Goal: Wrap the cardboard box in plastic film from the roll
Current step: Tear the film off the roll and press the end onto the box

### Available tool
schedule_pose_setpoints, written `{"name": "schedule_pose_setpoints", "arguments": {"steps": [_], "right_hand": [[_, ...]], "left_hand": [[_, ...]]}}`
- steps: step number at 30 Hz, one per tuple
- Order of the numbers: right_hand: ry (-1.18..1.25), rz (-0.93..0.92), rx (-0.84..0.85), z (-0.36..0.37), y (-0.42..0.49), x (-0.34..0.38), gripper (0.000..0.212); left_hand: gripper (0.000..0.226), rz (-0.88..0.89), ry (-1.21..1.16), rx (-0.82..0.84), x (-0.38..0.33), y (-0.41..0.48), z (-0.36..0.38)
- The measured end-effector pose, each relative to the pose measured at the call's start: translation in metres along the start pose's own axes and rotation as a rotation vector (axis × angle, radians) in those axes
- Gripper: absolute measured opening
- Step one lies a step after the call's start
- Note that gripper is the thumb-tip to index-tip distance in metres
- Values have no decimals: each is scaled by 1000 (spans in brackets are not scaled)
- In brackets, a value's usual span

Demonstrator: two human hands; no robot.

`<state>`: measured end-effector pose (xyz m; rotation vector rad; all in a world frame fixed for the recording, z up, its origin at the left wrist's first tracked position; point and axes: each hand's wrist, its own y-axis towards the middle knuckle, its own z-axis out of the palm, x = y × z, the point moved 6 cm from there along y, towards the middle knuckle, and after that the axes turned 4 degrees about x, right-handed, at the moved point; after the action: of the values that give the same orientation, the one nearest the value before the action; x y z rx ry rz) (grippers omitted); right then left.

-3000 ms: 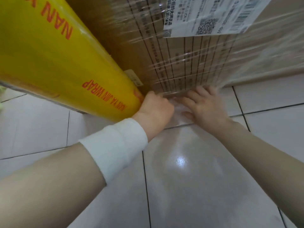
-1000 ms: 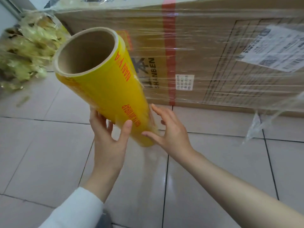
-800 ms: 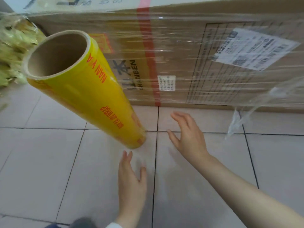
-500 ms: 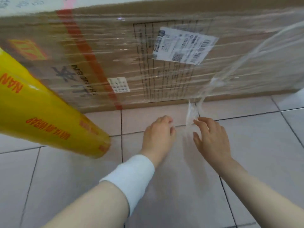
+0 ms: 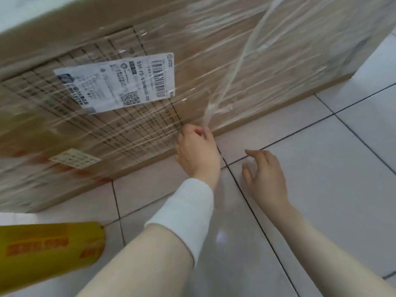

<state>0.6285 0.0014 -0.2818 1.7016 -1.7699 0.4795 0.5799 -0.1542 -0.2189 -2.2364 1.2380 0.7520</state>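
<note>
White glossy floor tiles (image 5: pixel 334 189) with dark grout, seen from above. Large cardboard box (image 5: pixel 203 39) stands on them along the far side, its front face already under stretched clear film. Shipping label (image 5: pixel 120 84) with barcode sits under the film, left of centre; small pale sticker (image 5: pixel 75 158) lower left.

Your left hand (image 5: pixel 197 153), white cuff (image 5: pixel 184 213) at the wrist, pinches the gathered tail of plastic film (image 5: pixel 234 68) by the box's bottom edge; the strand runs up and right across the face. Your right hand (image 5: pixel 265 174) hovers just right of it, fingers loosely spread, holding nothing. Yellow film roll (image 5: pixel 49 245) lies near left, apart from both hands.
</note>
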Motion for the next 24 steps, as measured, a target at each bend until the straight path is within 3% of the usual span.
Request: {"name": "schedule_pose_setpoints", "arguments": {"steps": [4,9,12,15,19,24], "right_hand": [[475,285,62,23,14,8,26],[979,640,303,66,5,45,43],[1373,760,504,76,-5,76,31],[1546,748,594,71,-12,88,21],[1594,869,489,68,-20,86,9],[1614,955,532,78,-33,105,37]], "left_hand": [[24,235,-247,202,1,-3,-25],[21,362,-182,414,-4,9,-48],[18,380,-83,469,-8,10,-48],[28,396,41,476,-9,15,-53],[18,428,170,417,-12,23,-77],[7,455,251,457,-18,20,-92]]}}
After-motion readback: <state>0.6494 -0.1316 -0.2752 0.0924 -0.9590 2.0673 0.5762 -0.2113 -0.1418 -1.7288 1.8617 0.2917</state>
